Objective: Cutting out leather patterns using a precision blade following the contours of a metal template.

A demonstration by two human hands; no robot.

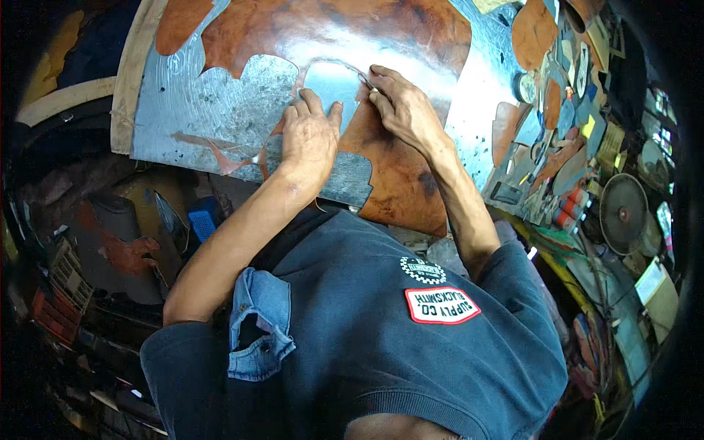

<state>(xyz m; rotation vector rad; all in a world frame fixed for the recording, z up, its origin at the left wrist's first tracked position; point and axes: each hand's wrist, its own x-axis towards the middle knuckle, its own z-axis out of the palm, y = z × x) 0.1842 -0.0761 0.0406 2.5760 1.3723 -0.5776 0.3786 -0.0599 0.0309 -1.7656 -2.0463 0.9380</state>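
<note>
A large sheet of mottled brown leather, its near edge cut into curves, is spread on a metal-topped table. My left hand presses down with fingers apart, beside a rounded grey-blue area; I cannot tell whether that is a pattern piece or bare metal. Pinched in my right hand is a small slim cutting knife, its tip at the curved leather edge. Thin leather scraps lie left of my left wrist. Part of the leather hangs over the near table edge between my arms.
A wooden strip borders the table's left side. On the right, a cluttered bench holds leather offcuts, tools and a round tin. Farther right stands a fan. Below on the left are a blue plastic object and a red crate.
</note>
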